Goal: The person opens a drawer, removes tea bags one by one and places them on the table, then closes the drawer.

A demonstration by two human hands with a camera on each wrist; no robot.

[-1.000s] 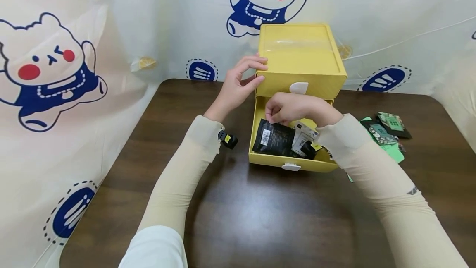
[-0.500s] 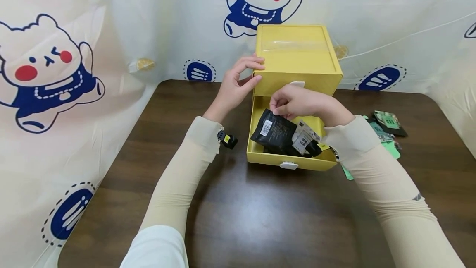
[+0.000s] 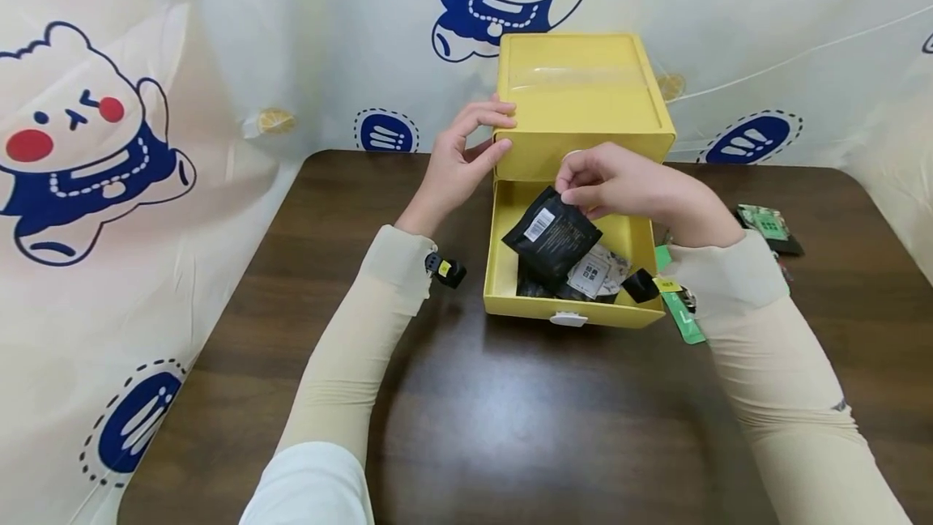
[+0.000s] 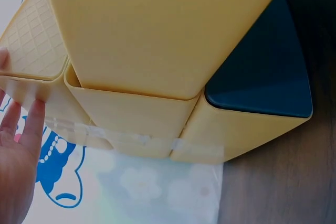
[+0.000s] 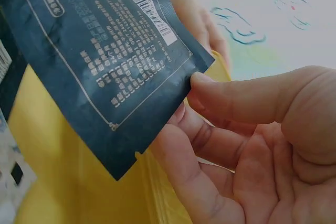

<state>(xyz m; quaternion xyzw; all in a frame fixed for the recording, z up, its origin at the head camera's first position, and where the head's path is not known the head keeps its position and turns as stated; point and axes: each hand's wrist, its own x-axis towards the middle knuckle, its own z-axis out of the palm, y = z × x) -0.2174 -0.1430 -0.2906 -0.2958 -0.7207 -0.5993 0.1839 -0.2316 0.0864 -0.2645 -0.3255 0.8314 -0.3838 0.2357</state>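
My right hand (image 3: 627, 185) pinches the top edge of a black packet (image 3: 552, 227) with a white barcode label, raised over the pulled-out lower drawer (image 3: 503, 266). In the right wrist view, thumb and fingertips hold the notched edge of the packet (image 5: 105, 72), whose back carries pale printing. A grey-and-white patterned packet (image 3: 599, 270) and other dark packets lie inside the drawer. My left hand (image 3: 461, 156) rests on the front left corner of the yellow drawer box (image 3: 583, 104), with extended fingers on its top and side; the left wrist view shows its side panels (image 4: 131, 114).
Green and black packets (image 3: 771, 225) lie on the brown table (image 3: 437, 395) right of the box, and a green packet (image 3: 683, 318) shows beside the drawer. A printed curtain (image 3: 291, 39) hangs behind the table.
My right hand has lifted the black packet up and to the right from the drawer's contents, uncovering more of the patterned packet. The left hand stays at the box corner.
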